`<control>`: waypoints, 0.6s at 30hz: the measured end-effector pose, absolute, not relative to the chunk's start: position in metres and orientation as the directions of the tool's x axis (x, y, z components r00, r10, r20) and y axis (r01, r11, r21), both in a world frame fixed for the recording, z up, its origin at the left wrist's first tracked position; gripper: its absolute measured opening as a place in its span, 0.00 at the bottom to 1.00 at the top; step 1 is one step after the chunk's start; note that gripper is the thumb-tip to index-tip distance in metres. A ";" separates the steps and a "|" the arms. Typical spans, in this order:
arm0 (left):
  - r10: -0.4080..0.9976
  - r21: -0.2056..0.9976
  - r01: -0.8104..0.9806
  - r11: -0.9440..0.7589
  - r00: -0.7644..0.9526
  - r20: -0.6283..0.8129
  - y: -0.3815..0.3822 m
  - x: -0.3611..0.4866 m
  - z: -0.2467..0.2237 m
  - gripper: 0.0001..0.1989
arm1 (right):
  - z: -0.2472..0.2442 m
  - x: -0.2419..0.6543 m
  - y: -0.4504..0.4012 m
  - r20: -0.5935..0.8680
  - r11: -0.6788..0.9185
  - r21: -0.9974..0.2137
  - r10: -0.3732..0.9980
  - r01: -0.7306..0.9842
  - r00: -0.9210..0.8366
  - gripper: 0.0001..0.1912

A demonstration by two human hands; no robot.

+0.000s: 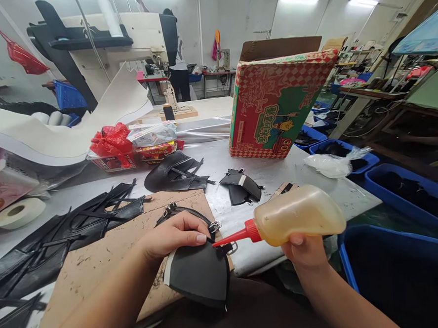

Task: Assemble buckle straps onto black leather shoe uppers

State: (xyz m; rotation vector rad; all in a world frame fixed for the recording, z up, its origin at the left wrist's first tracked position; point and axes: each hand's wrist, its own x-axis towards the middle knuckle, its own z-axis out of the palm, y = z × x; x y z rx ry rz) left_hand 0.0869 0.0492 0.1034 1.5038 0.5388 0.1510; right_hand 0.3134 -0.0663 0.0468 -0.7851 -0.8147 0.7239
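My left hand (180, 233) pinches the upper edge of a black leather shoe upper (199, 271), which has a pale strip along its left side and small metal buckles at the top. In my right hand (306, 247) is a translucent squeeze bottle (300, 216) of yellowish liquid, tilted to the left. The tip of its red nozzle meets or nearly meets the upper's edge, close to my left thumb. Under my left hand lies a brown cardboard sheet (99, 270) with dark specks.
Black strappy pieces (92, 216) cover the table's left side. Further pieces (241, 186) lie ahead, before a red-and-green carton (275, 106). A tape roll (18, 213) sits at left, a sewing machine (129, 38) behind. Blue bins (403, 271) stand at right; a person (178, 62) is in the background.
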 end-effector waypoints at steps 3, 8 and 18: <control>0.422 0.970 0.230 0.085 0.873 -0.244 0.049 0.087 0.104 0.13 | 0.050 0.315 -0.067 0.367 0.537 -0.816 0.766 -0.212 0.528 0.22; 0.429 0.969 0.223 0.107 0.869 -0.247 0.048 0.086 0.103 0.15 | 0.053 0.316 -0.067 0.393 0.580 -0.782 0.743 -0.228 0.542 0.21; 0.486 0.961 0.132 0.242 0.841 -0.238 0.045 0.087 0.103 0.16 | 0.051 0.315 -0.072 0.391 0.584 -0.751 0.770 -0.309 0.505 0.21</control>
